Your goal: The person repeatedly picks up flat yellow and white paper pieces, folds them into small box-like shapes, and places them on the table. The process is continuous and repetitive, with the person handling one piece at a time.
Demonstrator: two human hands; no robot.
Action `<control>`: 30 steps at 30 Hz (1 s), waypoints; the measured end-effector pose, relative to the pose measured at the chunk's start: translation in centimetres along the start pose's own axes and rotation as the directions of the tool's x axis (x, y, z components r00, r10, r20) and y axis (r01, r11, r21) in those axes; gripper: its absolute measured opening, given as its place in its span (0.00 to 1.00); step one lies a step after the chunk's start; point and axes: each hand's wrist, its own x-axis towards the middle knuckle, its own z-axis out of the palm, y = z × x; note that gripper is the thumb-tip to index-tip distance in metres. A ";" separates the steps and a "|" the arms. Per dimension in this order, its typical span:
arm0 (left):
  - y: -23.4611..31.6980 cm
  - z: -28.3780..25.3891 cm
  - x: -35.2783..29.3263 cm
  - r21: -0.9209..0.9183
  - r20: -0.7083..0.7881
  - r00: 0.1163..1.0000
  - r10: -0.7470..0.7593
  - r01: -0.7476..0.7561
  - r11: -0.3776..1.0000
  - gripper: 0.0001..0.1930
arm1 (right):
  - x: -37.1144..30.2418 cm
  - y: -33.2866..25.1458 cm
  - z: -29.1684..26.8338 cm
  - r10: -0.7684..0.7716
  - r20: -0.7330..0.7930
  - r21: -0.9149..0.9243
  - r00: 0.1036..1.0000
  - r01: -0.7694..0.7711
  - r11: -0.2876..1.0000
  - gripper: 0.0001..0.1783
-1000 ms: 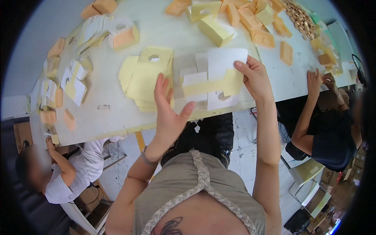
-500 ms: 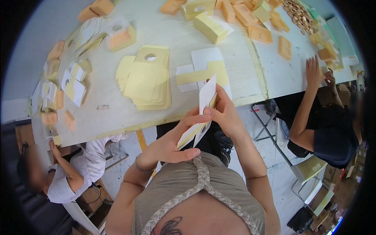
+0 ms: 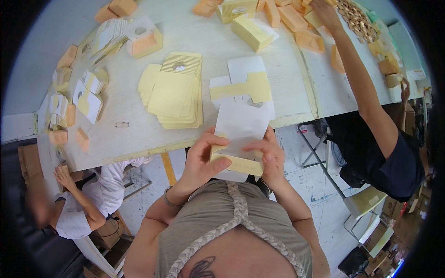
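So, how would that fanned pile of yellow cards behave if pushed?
The pile of yellow cards would probably slide apart, since its cards already lie fanned. Each looks thin, so is probably light and bendable. Tipping seems unlikely, as the pile lies flat.

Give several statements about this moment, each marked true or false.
1. The person's left hand and right hand are on the folded card. True.
2. The yellow card stack has an opening near its far end. True.
3. The flat white-and-yellow cards lie left of that stack. False: they lie right.
4. A co-worker's arm at right is stretched over the table. True.
5. Gold pieces are heaped at upper left. False: they are at upper right.
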 end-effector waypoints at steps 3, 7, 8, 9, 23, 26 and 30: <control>-0.1 -0.1 -0.8 0.009 -0.014 0.985 -0.172 0.172 0.985 0.14 | -0.9 0.6 0.3 0.170 -0.019 0.084 0.985 -0.167 0.982 0.22; -0.2 -0.4 -1.3 0.066 -0.029 0.955 -0.296 0.297 0.952 0.13 | -1.0 0.9 1.2 0.211 -0.190 0.245 0.959 -0.162 0.956 0.13; -0.2 -0.3 -1.2 0.042 -0.046 0.944 -0.325 0.327 0.944 0.13 | -0.7 1.0 1.2 0.179 -0.212 0.218 0.961 -0.132 0.967 0.12; -0.2 -0.2 -1.1 0.004 -0.060 0.962 -0.268 0.269 0.963 0.13 | -0.3 1.1 1.3 0.145 -0.235 0.188 0.961 -0.102 0.977 0.14; -0.8 0.1 -1.0 -0.178 -0.025 0.998 -0.050 0.045 0.983 0.35 | 2.9 -2.2 -1.4 0.472 0.231 -0.026 0.851 -0.480 0.877 0.16; -0.6 0.2 -1.1 -0.195 -0.010 0.994 -0.110 0.106 0.975 0.29 | 2.4 -1.9 -1.3 0.485 0.228 0.022 0.844 -0.503 0.864 0.15; -1.2 -0.1 -1.8 -0.040 -0.058 0.998 -0.019 0.017 0.999 0.18 | 1.3 -1.7 -0.3 0.364 0.263 -0.036 0.893 -0.368 0.929 0.15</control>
